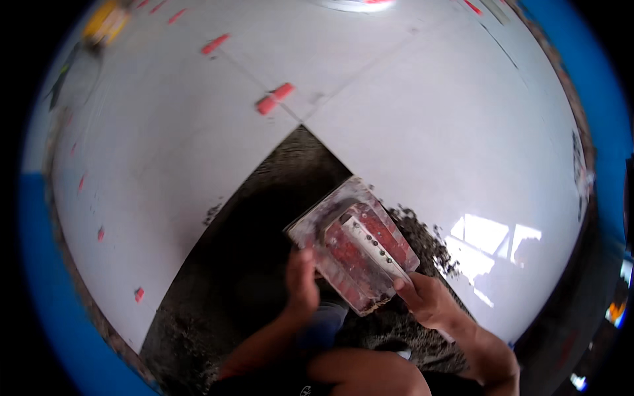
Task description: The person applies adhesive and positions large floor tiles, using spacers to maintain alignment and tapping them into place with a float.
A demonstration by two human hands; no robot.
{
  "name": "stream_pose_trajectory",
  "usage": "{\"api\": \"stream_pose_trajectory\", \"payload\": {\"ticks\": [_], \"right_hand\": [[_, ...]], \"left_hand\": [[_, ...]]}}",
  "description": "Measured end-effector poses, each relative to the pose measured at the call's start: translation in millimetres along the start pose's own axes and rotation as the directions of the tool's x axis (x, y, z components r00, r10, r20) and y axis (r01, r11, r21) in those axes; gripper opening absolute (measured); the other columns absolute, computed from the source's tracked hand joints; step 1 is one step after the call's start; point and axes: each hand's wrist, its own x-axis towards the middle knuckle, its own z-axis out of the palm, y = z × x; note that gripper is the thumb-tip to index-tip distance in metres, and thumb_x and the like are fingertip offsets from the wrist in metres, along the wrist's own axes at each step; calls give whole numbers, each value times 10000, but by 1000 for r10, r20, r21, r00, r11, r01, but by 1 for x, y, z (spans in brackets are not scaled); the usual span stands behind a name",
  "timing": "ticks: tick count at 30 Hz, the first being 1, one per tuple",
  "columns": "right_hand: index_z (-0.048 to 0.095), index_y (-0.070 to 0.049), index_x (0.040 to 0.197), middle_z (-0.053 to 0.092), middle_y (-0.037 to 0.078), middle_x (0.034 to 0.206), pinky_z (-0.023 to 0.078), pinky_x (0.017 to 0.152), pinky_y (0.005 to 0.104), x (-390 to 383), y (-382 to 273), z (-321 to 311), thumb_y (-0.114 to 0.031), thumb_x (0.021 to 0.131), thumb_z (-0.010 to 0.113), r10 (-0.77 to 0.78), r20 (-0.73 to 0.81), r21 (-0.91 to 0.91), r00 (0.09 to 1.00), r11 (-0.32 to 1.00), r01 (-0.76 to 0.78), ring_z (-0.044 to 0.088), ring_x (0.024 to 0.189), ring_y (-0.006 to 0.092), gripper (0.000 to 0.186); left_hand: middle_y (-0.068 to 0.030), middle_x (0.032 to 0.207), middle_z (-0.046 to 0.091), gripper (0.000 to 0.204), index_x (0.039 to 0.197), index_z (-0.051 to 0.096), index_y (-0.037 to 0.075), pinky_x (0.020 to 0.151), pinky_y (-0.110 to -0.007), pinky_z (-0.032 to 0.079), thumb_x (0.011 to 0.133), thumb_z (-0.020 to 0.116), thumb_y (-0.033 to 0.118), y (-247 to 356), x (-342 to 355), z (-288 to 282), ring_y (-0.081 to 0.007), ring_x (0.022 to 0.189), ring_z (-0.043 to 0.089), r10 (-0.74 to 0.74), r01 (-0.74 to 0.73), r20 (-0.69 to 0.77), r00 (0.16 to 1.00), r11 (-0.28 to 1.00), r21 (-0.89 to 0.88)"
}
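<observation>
My right hand (426, 300) is closed round the lower right end of a red, rectangular float (353, 264) smeared with pale dried residue. A whitish strip (376, 247) with several bolts runs along its upper face. The float is tilted above a bed of dark grey mortar (231, 264). My left hand (302, 284) is raised beside the float's left edge, its fingers stretched out and slightly blurred; whether they touch it I cannot tell.
Large glossy white floor tiles (429, 132) border the mortar bed on both sides. Red levelling clips (274, 99) stand in their joints. Mortar crumbs (422, 237) lie along the right tile's edge. Blue wall bands (46, 277) run round the sides. A blurred yellow object (105, 23) stands far left.
</observation>
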Motion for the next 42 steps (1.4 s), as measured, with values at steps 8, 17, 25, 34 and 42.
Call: {"api": "stream_pose_trajectory", "payload": {"ticks": [8, 17, 25, 34, 42], "right_hand": [[632, -23, 865, 487, -29, 599, 371, 479, 274, -117, 140, -86, -572, 1009, 484, 295, -283, 327, 913, 924, -197, 452, 547, 56, 587], [534, -92, 788, 456, -12, 585, 356, 392, 276, -246, 275, -47, -561, 1013, 484, 850, -371, 897, 374, 433, -93, 432, 430, 104, 522], [574, -31, 1001, 559, 30, 752, 512, 486, 242, -250, 321, -28, -535, 1047, 380, 854, -199, 979, 480, 192, 66, 515, 552, 93, 543], [583, -52, 923, 524, 7, 710, 449, 489, 278, -191, 379, -2, -460, 1036, 492, 785, -355, 918, 508, 192, 346, 502, 540, 107, 432], [560, -55, 931, 540, 20, 793, 429, 526, 272, -179, 431, -13, -358, 1018, 565, 663, -383, 738, 644, -200, 645, 507, 615, 101, 316]], "left_hand": [[-188, 1458, 490, 569, 1430, 473, 22, 1142, -466, 328, 1007, 486, 402, 75, 176, 86, -373, 1387, 413, 347, -950, 893, 288, -16, 313], [-152, 1655, 56, 1155, 1573, 73, 18, 1255, -379, 35, 802, -15, 873, -7, 85, 238, -274, 1539, 31, -450, -928, 891, -62, -302, -217], [-225, 1562, 353, 956, 1481, 362, -64, 1224, -467, 177, 949, 300, 728, -116, -92, 269, -344, 1487, 271, -557, -817, 612, -562, 256, -517], [-142, 1391, 594, 593, 1290, 655, 82, 1145, -513, 331, 912, 622, 538, -80, -127, 262, -319, 1347, 508, -443, -818, 711, -547, 461, -343], [-246, 1635, 145, 941, 1564, 176, -25, 1221, -544, 84, 934, 499, 596, -153, -81, 335, -407, 1521, 112, -620, -907, 746, -243, -128, -402]]}}
